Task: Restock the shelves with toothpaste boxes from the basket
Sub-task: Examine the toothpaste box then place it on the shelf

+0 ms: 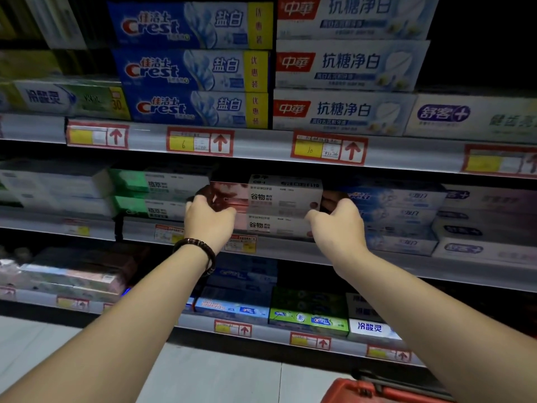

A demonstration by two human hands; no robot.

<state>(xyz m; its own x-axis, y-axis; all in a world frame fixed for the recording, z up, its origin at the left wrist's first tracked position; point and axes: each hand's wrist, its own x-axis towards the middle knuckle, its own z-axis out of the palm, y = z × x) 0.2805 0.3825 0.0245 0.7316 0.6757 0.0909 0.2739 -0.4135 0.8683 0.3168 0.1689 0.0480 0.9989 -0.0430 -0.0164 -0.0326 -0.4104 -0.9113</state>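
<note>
Left hand and right hand gripped the ends of a pink-and-white cardboard toothpaste box. A red plastic basket sat at five o'clock.

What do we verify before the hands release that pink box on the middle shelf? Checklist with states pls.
1. Left hand grips the left end of the top pink box: ok.
2. Right hand grips its right end: ok.
3. Matching stock underneath: the lower pink box carries the same print: ok.
4. Top pink box level, roughly parallel to the shelf edge: ok.
5. Full weight resting on the lower pink box and pushed to depth: cannot tell.
6. More stock in the basket: only its red rim shows, cannot tell.
</note>
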